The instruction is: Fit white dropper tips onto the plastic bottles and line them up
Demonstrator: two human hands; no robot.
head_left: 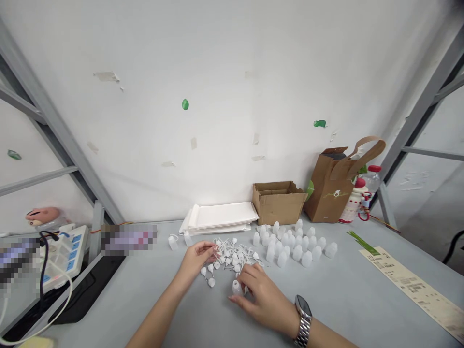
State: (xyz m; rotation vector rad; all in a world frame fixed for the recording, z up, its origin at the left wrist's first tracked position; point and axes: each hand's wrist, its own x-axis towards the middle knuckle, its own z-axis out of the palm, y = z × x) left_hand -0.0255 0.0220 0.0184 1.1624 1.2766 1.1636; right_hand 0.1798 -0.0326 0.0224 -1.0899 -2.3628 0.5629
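My right hand [263, 297] has its fingers around a small translucent white plastic bottle [237, 288], which stands with its open neck upward just above the tabletop or on it; I cannot tell which. A loose pile of white caps with thin straps [232, 255] lies in front of me. At the pile's left edge, my left hand [199, 259] has thumb and fingertips drawn together; what is between them is hidden. Two joined caps [208, 278] lie just below that hand. To the right stand and lie several more translucent bottles [290, 241].
A strapped bottle [173, 242] stands at the left. Behind are white folded sheets [223, 217], a cardboard box [279, 208] and a brown paper bag [328, 193]. A printed paper strip [413, 285] lies right; a power strip [68, 258] and black pad [87, 290] lie left.
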